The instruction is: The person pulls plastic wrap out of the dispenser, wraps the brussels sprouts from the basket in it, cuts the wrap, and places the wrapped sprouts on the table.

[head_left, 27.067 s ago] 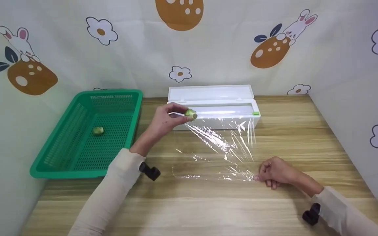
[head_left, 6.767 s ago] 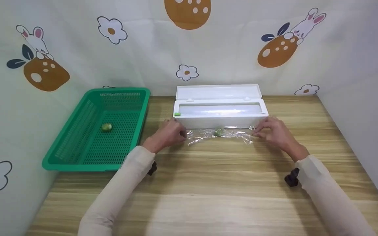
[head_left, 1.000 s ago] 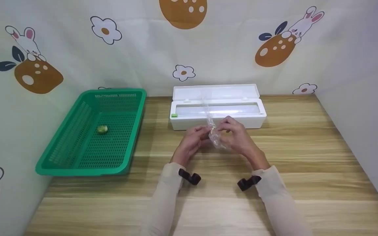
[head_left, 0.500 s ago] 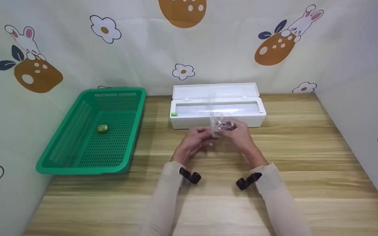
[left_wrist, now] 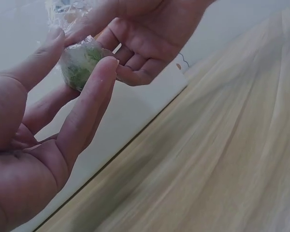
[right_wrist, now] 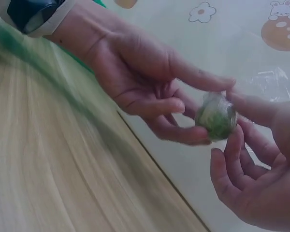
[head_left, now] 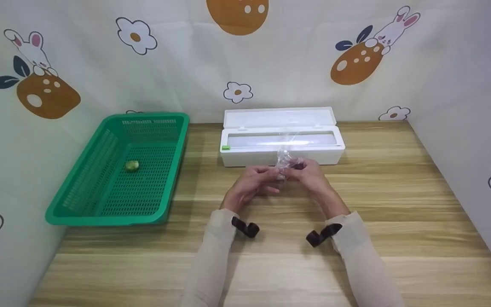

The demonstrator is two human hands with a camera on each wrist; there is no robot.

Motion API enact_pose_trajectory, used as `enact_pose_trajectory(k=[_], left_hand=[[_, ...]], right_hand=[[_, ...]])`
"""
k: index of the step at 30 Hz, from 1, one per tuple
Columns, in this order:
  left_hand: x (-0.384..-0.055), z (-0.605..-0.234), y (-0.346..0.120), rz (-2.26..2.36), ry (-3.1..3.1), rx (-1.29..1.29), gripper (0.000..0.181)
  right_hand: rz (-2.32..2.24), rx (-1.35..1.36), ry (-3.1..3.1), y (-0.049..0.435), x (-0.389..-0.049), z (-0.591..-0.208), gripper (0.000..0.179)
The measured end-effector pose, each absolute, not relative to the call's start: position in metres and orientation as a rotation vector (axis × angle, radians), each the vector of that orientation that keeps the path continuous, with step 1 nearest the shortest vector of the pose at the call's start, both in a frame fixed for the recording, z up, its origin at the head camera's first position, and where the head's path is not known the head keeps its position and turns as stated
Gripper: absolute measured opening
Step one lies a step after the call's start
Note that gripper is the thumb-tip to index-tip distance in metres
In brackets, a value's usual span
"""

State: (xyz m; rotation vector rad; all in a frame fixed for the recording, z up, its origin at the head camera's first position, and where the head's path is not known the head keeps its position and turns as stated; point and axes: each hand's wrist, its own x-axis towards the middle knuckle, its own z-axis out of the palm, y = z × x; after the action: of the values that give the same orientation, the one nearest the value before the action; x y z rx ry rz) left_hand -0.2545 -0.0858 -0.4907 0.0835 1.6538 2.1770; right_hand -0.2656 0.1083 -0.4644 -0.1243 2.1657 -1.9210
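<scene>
At your far left, the green plastic basket (head_left: 100, 220) has an unwrapped Brussels sprout (head_left: 132, 166) on its floor. Next, your left hand (head_left: 250, 184) pinches the wrapped Brussels sprout (right_wrist: 215, 121), thumb on the gathered film, fingertips around the green head. That sprout is held up between both hands, in front of the open white cling-film dispenser (head_left: 245, 157), a loose film tail (head_left: 284, 158) standing above it. On the right, your right hand (head_left: 310, 177) pinches it too, thumb close to the other. For a snug wrap, let one grip steady the sprout while the other folds the tail flat, pulling gently so the thin film doesn't tear.
</scene>
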Motion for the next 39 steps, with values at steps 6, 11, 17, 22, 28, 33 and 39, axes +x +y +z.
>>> enact_pose_trajectory(k=[6,11,17,22,28,33,39], left_hand=[[-0.254,-0.49,-0.087,2.22,1.61,0.065,0.034],[-0.253,-0.486,-0.086,2.186,1.624,0.073,0.036],[-0.253,-0.486,-0.089,2.134,1.617,0.164,0.037],[-0.254,-0.489,-0.092,2.166,1.565,0.237,0.044],[-0.255,-0.49,-0.095,2.179,1.59,0.221,0.047],[-0.254,-0.489,-0.097,2.138,1.665,0.213,0.049],[-0.255,-0.49,-0.095,2.089,1.693,0.178,0.049]], right_hand=[[-2.04,-0.144,2.009,0.106,-0.265,-0.465,0.033],[-2.082,-0.039,1.961,0.103,-0.265,-0.466,0.038],[-2.058,0.035,1.958,0.104,-0.264,-0.466,0.043],[-2.015,0.013,1.977,0.105,-0.264,-0.466,0.046],[-2.027,0.01,1.932,0.103,-0.263,-0.465,0.041],[-2.041,0.011,1.974,0.106,-0.264,-0.463,0.036],[-1.974,0.008,2.095,0.11,-0.265,-0.464,0.026]])
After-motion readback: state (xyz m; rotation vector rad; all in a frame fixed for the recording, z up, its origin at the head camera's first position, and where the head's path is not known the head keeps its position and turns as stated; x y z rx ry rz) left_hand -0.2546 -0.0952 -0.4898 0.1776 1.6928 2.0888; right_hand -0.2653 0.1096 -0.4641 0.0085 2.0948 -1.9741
